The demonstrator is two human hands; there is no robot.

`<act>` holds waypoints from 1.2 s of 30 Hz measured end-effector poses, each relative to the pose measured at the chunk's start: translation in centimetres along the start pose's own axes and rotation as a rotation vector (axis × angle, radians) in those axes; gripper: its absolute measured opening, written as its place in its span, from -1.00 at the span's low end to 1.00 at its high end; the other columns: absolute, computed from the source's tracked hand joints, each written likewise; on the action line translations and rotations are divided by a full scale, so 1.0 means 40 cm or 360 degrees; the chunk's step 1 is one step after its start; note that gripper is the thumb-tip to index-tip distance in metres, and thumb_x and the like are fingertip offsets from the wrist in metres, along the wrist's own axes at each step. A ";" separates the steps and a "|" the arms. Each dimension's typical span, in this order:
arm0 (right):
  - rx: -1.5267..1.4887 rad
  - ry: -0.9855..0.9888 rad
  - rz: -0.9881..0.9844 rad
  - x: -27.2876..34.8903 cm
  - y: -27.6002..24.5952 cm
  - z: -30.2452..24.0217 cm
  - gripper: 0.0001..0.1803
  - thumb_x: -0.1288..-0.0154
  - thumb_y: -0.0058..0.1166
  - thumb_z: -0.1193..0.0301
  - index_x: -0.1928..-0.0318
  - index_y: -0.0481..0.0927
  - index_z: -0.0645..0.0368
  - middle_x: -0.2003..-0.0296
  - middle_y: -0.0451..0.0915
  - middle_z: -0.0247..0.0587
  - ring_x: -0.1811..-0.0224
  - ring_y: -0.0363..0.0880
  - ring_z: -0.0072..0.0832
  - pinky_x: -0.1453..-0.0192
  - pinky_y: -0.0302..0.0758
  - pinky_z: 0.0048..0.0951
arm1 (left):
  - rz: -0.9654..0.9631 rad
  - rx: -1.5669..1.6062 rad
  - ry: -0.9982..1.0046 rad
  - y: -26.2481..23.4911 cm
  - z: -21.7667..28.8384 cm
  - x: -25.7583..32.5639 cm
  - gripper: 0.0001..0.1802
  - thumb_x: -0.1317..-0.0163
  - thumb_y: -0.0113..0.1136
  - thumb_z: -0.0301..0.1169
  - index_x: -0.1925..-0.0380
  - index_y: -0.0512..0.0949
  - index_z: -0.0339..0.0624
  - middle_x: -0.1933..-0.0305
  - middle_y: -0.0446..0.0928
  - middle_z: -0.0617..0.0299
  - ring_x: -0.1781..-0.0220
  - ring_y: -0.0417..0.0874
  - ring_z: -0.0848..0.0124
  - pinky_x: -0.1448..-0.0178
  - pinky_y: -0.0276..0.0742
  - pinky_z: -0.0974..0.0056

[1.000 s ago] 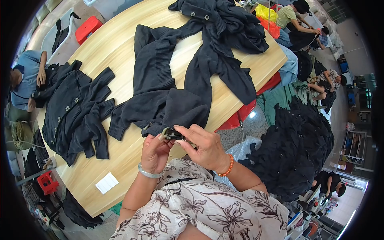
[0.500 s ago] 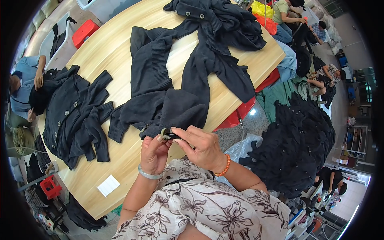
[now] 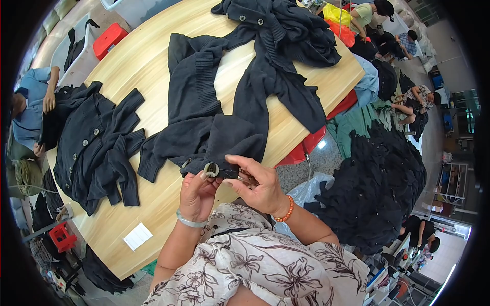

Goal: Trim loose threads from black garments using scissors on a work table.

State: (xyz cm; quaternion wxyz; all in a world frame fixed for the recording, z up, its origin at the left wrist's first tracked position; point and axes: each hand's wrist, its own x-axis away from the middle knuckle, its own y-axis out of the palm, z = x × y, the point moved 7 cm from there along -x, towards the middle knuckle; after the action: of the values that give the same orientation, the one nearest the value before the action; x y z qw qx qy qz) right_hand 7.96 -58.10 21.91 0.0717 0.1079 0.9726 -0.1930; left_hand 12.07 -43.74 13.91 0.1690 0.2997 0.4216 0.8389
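Note:
A black knit cardigan [image 3: 191, 97] lies spread over the wooden table, its near edge raised toward me. My left hand [image 3: 198, 196], a pale bangle at its wrist, pinches this edge beside a large round button [image 3: 211, 170] that faces up. From the other side my right hand [image 3: 263, 188], wearing an orange bead bracelet, grips the dark fabric just right of the button. Its thumb and forefinger stand apart across the cloth; the remaining fingers are partly hidden beneath. A fine thread seems to run from the button toward this hand, too thin to be sure of.
Another buttoned black cardigan [image 3: 94, 148] lies at the left, where a person in blue [image 3: 33, 109] handles dark cloth. A white paper slip [image 3: 138, 236] rests on the table [image 3: 168, 204]. Right of the table rises a heap of black garments [image 3: 377, 188]. More people sit beyond.
My right hand's thumb and forefinger have spread apart from their pinch at the button. The button has turned to show its face. At the left, the other person's dark cloth has shifted.

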 end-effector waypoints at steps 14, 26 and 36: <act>-0.1157 0.0579 -0.0257 -0.021 0.094 0.118 -0.83 -0.36 0.12 0.49 0.16 0.67 0.36 0.32 0.68 -0.27 0.30 0.60 -0.67 0.18 0.56 -0.63 | -0.0050 -0.0188 -0.0016 -0.017 -0.016 0.003 -0.71 -0.30 0.12 -0.43 -0.01 0.49 -0.20 0.02 0.60 0.20 0.01 0.60 0.40 -0.16 0.47 0.22; -0.0142 0.0428 -0.0222 -0.010 0.010 0.109 -0.57 -0.37 0.12 0.32 -0.15 0.50 0.30 0.27 0.57 -0.34 0.36 0.43 -0.72 0.27 0.40 -0.66 | 0.0171 0.0187 -0.0175 -0.043 -0.029 -0.003 -0.88 -0.30 0.14 -0.41 0.31 0.62 -0.18 0.22 0.62 0.26 0.19 0.57 0.43 -0.04 0.52 0.20; -0.0130 0.0124 -0.0029 -0.026 0.027 0.068 -0.51 0.08 0.52 0.37 0.15 0.57 0.27 0.30 0.47 -0.39 0.47 0.34 -0.70 0.44 0.29 -0.64 | 0.0106 0.0051 -0.0141 -0.036 -0.030 -0.007 -0.81 -0.32 0.13 -0.37 0.13 0.57 -0.18 0.13 0.63 0.25 0.11 0.61 0.40 -0.08 0.50 0.23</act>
State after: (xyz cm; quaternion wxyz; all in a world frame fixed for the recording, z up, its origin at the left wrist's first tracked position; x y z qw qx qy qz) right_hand 9.48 -58.37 19.23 0.0363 0.1036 0.9827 -0.1495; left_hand 11.55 -43.77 12.09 0.1547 0.3531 0.4169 0.8232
